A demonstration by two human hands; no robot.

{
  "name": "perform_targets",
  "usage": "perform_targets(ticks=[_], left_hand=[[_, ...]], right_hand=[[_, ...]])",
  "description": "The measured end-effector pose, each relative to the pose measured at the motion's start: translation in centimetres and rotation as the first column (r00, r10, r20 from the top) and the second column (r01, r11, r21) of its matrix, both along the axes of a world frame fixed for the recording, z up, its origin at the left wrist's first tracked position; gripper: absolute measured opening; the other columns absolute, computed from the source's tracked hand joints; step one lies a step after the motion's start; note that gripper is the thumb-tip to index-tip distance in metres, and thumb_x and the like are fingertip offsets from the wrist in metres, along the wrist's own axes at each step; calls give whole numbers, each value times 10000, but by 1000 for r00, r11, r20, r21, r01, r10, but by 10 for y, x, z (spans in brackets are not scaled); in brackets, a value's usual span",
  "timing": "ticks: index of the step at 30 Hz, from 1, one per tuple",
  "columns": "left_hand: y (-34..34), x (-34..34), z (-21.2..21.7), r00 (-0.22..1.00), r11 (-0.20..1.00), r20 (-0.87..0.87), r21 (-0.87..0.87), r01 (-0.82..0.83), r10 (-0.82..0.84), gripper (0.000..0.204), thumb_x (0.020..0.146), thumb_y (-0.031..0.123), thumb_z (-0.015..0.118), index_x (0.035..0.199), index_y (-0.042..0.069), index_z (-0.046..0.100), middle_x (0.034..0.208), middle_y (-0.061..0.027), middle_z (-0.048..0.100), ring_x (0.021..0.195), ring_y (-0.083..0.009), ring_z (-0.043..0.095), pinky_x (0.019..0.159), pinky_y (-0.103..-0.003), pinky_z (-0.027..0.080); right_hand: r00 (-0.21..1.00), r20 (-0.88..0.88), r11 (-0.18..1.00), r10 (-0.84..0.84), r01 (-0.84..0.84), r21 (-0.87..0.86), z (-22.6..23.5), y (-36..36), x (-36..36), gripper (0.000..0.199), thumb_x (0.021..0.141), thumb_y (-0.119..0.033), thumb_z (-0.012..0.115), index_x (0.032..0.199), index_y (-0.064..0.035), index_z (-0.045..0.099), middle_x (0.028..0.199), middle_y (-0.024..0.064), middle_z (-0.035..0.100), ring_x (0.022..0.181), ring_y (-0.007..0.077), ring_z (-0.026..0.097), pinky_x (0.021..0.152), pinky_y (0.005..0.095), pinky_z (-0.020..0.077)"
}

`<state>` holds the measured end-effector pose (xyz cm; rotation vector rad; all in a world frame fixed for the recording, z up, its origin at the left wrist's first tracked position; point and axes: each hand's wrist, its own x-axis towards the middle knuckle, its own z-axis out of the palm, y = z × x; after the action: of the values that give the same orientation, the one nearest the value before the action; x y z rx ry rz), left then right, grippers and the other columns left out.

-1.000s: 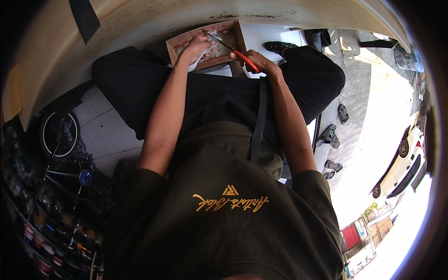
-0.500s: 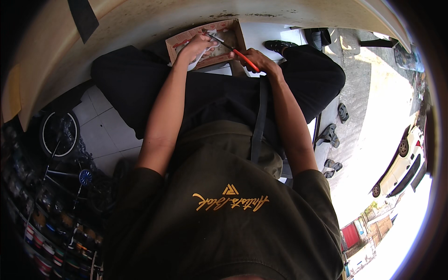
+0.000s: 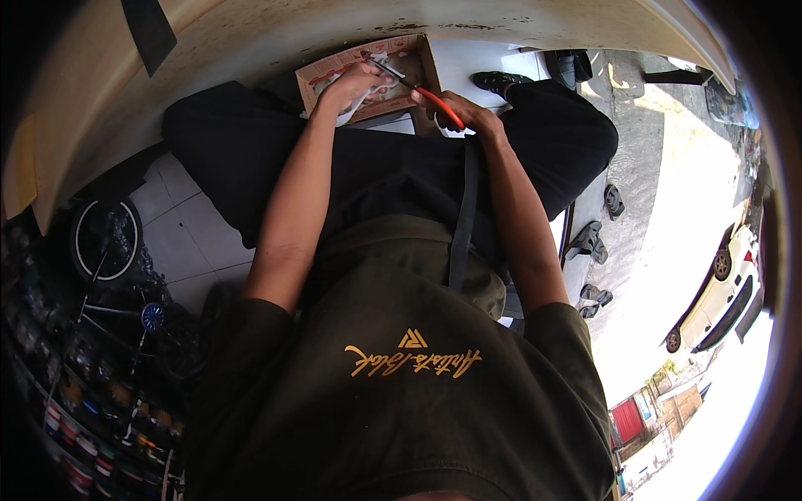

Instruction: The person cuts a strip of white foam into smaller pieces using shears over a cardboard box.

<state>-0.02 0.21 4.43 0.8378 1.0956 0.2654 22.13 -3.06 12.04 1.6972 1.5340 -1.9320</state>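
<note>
A red-handled tool (image 3: 431, 98) is being gripped by the right hand (image 3: 472, 117).
White material (image 3: 357, 103) is being held by the left hand (image 3: 352, 85) over a box (image 3: 388, 108); the pose is being kept nearly unchanged.

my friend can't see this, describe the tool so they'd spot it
Beyond the black trousers is an open cardboard box. Over it, the tool slants into the right grip. Its red handle sets it apart from the white material nearby.

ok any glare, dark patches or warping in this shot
In the head view, glare whites out the pavement at right, shadow dulls the containers at lower left, the fisheye probably bows the cream panel; the red tool stands out clearly.
</note>
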Motion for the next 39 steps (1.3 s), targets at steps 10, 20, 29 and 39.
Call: perform_targets(ticks=[10,20,29,39], left_hand=[[2,-5,-8,999,997,34,-70,28,-26,157,800,183,677,760,46,613,637,12,546,499,-71,448,459,-233,350],[1,-6,-24,981,981,-33,-14,-191,191,185,846,101,586,956,-45,562,775,-108,609,500,-155,536,467,-250,444],[3,-9,-10,947,950,-70,2,-313,312,190,856,84,580,988,-52,563,808,-126,631,539,-133,541,464,-231,437],[5,-8,-4,961,961,6,-35,-276,276,168,838,96,614,947,-23,566,773,-98,607,463,-75,418,432,-207,339]], right_hand=[[1000,-7,996,16,-15,92,-25,0,5,710,738,-752,474,655,-49,541,487,6,393,468,116,393,456,289,314],[987,158,999,20,-15,-35,-40,1,14,924,595,-887,414,835,-26,648,649,98,562,654,207,553,606,358,437],[988,152,1000,31,-30,-9,-36,0,12,955,550,-905,424,839,-25,661,755,131,584,786,242,569,699,379,446],[997,65,998,-49,46,49,-36,0,11,675,678,-736,572,510,-85,499,440,-22,392,431,93,402,437,301,316]])
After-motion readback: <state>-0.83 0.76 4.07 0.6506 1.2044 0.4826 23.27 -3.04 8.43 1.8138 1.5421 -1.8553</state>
